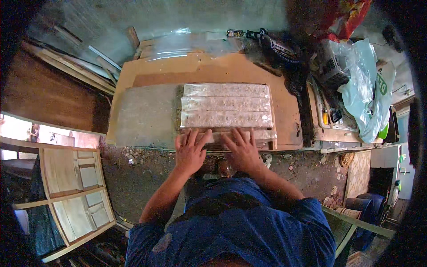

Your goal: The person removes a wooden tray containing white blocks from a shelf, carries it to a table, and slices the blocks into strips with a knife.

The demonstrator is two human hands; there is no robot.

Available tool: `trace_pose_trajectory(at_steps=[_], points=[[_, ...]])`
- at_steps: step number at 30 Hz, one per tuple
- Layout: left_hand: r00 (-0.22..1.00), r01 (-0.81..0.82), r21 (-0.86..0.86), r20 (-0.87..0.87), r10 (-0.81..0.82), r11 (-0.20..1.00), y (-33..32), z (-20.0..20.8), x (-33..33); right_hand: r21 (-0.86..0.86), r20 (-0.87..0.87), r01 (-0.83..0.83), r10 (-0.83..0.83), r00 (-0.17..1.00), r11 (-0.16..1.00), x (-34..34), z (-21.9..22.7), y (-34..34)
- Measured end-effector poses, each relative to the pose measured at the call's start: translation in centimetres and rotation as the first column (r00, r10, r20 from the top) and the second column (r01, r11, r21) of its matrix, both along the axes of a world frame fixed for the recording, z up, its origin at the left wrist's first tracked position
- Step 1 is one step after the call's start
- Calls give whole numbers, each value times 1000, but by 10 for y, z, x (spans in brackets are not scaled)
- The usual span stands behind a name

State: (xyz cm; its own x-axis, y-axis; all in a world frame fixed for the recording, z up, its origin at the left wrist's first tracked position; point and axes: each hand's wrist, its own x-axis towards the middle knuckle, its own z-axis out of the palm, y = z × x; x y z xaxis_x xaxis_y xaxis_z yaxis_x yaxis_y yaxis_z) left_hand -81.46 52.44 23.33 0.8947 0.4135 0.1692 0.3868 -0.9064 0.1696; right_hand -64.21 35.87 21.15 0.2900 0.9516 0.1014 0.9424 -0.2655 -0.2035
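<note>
In front of me several pale, shiny strips [226, 104] lie side by side in a shallow wooden frame [273, 113]. A gap parts them from one more strip [265, 134] along the near edge. My left hand [190, 153] rests its spread fingers on the left part of that near strip. On its right part lies my right hand [243, 151], fingers also apart and pointing away from me. Neither hand is wrapped around anything; the thumbs point toward each other. Left of the frame lies a flat grey sheet [149, 111].
All this lies on a brown board [287, 113] forming the bench top. To the right are plastic bags [367, 89], a dark crate [333, 73] and a tray [344, 120] with small items. A panelled wooden frame [80, 187] stands lower left. Debris litters the floor [133, 178].
</note>
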Motion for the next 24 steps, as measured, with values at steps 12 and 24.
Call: trace_pose_trajectory(at_steps=[12, 24], points=[[942, -331, -95, 26, 335, 939, 10, -10, -53, 103, 78, 464, -472, 878, 880, 57, -35, -83], [893, -15, -579, 358, 271, 815, 38, -59, -33, 309, -807, 562, -102, 582, 767, 85, -100, -88]])
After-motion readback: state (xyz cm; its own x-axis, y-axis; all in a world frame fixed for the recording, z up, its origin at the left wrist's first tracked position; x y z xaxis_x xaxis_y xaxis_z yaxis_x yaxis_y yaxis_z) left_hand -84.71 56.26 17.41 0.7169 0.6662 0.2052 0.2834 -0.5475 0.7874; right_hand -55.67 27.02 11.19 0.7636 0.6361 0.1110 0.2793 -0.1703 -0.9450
